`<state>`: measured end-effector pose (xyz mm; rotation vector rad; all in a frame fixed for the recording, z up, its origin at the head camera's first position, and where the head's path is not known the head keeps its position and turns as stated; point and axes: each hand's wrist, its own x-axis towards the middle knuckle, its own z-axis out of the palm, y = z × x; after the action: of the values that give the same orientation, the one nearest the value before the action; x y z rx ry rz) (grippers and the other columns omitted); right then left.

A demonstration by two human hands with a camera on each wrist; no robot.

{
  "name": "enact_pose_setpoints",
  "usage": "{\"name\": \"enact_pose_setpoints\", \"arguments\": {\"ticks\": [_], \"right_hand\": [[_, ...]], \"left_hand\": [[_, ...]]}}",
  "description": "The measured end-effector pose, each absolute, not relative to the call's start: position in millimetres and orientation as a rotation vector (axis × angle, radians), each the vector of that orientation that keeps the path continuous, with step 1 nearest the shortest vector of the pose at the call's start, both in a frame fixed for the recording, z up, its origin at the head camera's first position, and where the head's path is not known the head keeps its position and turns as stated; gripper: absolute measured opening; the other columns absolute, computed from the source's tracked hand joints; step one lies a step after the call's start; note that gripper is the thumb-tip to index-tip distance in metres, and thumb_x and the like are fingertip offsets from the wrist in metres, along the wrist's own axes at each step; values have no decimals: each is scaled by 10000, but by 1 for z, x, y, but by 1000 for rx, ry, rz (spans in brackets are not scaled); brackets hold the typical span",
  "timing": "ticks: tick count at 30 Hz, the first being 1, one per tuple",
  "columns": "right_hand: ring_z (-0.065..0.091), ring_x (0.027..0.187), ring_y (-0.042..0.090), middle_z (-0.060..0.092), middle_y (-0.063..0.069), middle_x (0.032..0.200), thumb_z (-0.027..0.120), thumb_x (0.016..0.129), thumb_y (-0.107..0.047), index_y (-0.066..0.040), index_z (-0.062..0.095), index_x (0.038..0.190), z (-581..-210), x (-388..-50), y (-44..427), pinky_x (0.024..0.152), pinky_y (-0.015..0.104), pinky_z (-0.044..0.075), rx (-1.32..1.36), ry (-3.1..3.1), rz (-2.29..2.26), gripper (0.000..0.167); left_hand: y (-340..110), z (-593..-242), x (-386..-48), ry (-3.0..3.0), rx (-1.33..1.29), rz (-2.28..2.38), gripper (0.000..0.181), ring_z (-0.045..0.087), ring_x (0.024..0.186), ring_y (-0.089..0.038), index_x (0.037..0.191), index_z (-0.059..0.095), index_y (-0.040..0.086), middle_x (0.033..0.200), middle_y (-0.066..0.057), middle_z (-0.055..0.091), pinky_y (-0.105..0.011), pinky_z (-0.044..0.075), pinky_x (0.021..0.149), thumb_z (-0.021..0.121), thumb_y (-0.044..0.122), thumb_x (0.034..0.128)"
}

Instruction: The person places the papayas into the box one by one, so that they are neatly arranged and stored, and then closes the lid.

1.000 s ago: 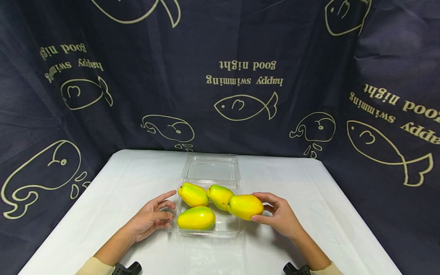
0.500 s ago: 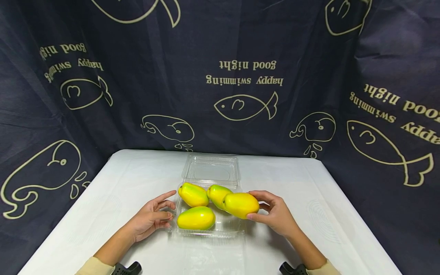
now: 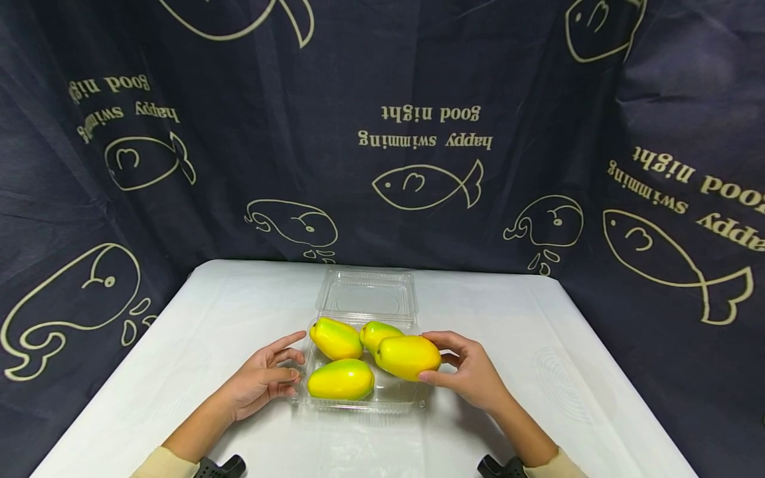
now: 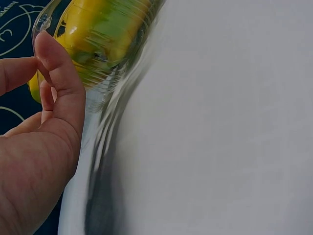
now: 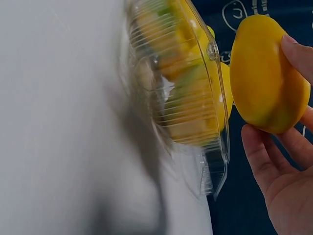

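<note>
A clear plastic clamshell container [image 3: 397,396] stands on the table with its lid tipped back. Three yellow-green mangoes lie in it: a back-left mango [image 3: 336,338], a front-left mango [image 3: 341,380] and a back-right mango [image 3: 378,332], the last partly covered. My right hand [image 3: 469,372] grips another mango [image 3: 408,358] by its right end, above the container's right half. In the right wrist view, this held mango [image 5: 266,73] is higher than the container rim. My left hand [image 3: 265,380] pinches the container's left rim between thumb and finger, seen closely in the left wrist view.
The lid [image 3: 367,295] lies toward the back of the white-covered table [image 3: 239,299]. Dark blue fabric [image 3: 427,232] with fish and whale drawings hangs behind and at both sides.
My right hand has carried its mango leftward over the container, covering more of the back-right mango. The left hand, the container and the other mangoes have kept their places.
</note>
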<state>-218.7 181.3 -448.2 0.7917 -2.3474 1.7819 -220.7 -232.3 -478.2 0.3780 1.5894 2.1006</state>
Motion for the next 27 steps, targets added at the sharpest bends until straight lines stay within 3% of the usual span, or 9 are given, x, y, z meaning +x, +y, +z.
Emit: {"name": "enact_pose_setpoints", "arguments": {"ticks": [8, 15, 21, 27], "right_hand": [[684, 1088, 198, 709, 84, 1229, 898, 772, -103, -132, 687, 1277, -445, -218, 175, 877, 286, 625, 794, -2375, 1759, 548], [679, 1083, 168, 707, 61, 1238, 911, 760, -125, -132, 683, 1287, -444, -219, 170, 867, 285, 627, 793, -2386, 1729, 575], [674, 1101, 226, 702, 61, 1259, 909, 763, -132, -83, 674, 1311, -443, -219, 166, 865, 301, 630, 808, -2391, 1734, 598], [679, 1116, 220, 706, 49, 1260, 907, 769, -141, -120, 684, 1303, -443, -219, 163, 896, 304, 623, 827, -2389, 1717, 579]], "left_hand": [[-232, -477, -220, 1584, 380, 2104, 817, 646, 826, -74, 1640, 61, 38, 1156, 4, 545, -213, 613, 698, 534, -87, 986], [-232, -477, -220, 1592, 373, 2098, 830, 639, 825, -72, 1640, 53, 37, 1154, 4, 542, -209, 609, 699, 545, -82, 982], [-232, -477, -220, 1593, 372, 2096, 827, 638, 830, -74, 1641, 55, 40, 1157, 4, 541, -209, 607, 701, 543, -83, 985], [-232, -477, -220, 1592, 374, 2095, 819, 639, 832, -76, 1641, 54, 41, 1161, 0, 541, -210, 607, 701, 532, -86, 989]]}}
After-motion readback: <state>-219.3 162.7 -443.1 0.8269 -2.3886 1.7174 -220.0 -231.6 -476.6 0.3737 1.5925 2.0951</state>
